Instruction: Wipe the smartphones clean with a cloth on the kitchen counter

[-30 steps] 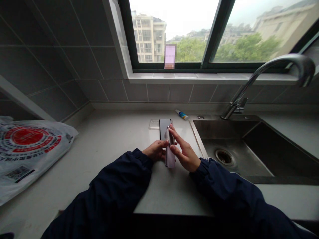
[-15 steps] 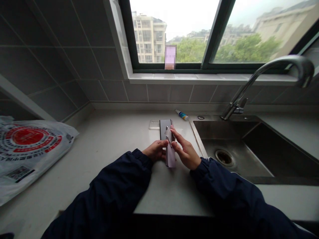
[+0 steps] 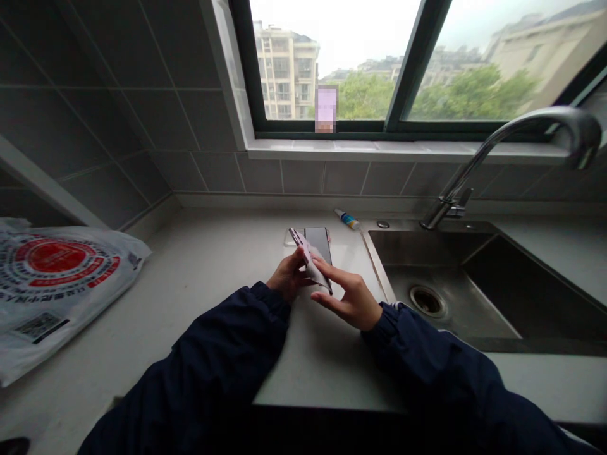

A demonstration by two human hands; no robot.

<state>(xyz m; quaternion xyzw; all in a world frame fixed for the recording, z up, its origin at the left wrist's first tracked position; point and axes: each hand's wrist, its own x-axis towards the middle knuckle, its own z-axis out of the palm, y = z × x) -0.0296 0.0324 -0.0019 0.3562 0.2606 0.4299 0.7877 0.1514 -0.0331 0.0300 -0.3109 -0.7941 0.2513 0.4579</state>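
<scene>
Hands (image 3: 287, 275) (image 3: 345, 297) flanking a pale sheet (image 3: 309, 262), dark phone (image 3: 318, 243) half hidden

A black phone (image 3: 318, 243), lying flat on the stone counter (image 3: 213, 265), dark glossy face up, a pale folded sheet (image 3: 309, 265), held tilted across its lower left corner

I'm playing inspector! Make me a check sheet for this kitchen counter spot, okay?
Surface: white counter beside a steel sink.
Job's things: black phone lying flat; pale sheet; clear plastic piece beside the phone.
Clutter: small tube; white plastic bag with red print.
Fingers: left hand holds the sheet; right hand reaches its lower end.
Cables: nothing seen.
Surroundings: tiled wall, window, curved faucet.
</scene>
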